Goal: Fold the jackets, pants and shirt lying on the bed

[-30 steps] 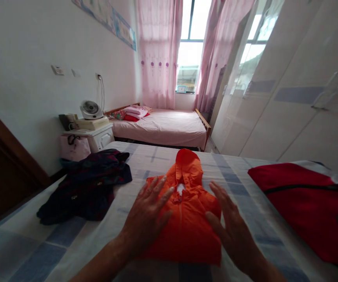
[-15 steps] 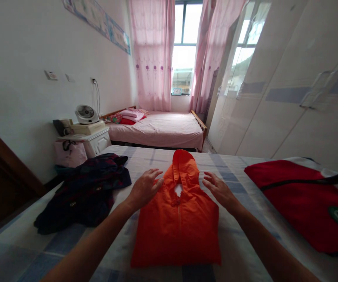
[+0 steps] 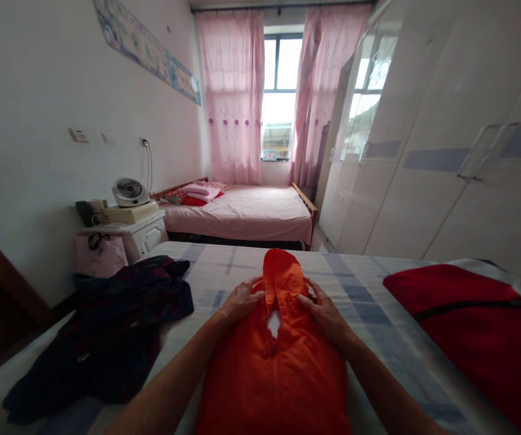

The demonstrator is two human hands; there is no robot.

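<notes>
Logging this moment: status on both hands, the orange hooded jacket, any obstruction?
Left hand and right hand touching either side of orange fabric hood, grip unclear. Orange zip-front jacket lying on blue-and-white bedsheet. Nothing seen in the way.

Home bedroom — pink-sheeted bed, pink curtains, white wardrobe

we can read no words, brands or numbers here. the printed banner on the left-hand wall has markings too faint for us to make out. the white wall box bears a tiny reddish mark we cannot decipher, and the blue-edged panel below the window is too small to read.
</notes>
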